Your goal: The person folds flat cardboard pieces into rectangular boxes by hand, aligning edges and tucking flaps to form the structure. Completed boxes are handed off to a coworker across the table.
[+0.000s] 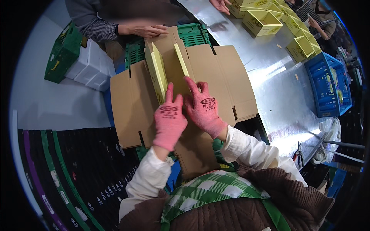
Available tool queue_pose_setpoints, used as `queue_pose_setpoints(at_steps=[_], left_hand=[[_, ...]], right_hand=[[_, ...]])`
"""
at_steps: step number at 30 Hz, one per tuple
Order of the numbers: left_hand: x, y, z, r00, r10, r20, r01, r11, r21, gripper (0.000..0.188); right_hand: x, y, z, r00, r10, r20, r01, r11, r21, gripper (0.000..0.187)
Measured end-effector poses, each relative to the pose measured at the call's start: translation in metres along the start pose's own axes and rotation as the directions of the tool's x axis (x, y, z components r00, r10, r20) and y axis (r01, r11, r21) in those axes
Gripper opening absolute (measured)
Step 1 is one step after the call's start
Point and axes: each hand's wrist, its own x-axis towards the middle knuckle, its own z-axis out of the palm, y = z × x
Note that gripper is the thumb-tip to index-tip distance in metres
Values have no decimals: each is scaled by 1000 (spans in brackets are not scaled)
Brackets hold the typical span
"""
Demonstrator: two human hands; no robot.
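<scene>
A partly folded yellow carton [156, 69] stands lengthwise before me, its two long walls upright and its inside brown. It rests on a flat brown cardboard sheet [219, 77] with slotted flaps. My left hand [169, 119], in a pink glove, is at the near end of the left wall, index finger stretched along its inner side. At the near end of the right wall, my pink-gloved right hand [205, 109] has its fingertips on the edge. Both hands appear to grip the carton; the undersides of the fingers are hidden.
Green crates [192, 34] support the cardboard. Across from me, a person's hand [146, 30] rests at the far end. To the right, several yellow boxes [262, 23] and a blue crate [327, 84] stand on a metal table [266, 77]. White boxes [90, 63] are stacked at left.
</scene>
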Motion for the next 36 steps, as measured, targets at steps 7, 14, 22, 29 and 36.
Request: queue_pose_setpoints(at_steps=[7,14,22,29,36], left_hand=[[-16,-65,-82,730,438,525,433,298,-851,79],[-14,-55,-54,830,430,357,-344,896,-280,67],[-23,-26,-7,982,-29,-188,-3,985,-171,33],[5,-1,-32,987,76,143,-83,995,46,77],[-1,-14,-7,991,25,-130,-23,1000,16,46]], right_hand=[[-4,58,-53,689,-658,303,601,753,267,40],[24,63,-79,385,-742,548,902,429,-54,52],[23,61,-36,768,-630,118,638,736,-226,39],[28,42,-27,720,-621,309,694,647,-316,32],[3,47,-57,892,-372,256,169,800,575,43]])
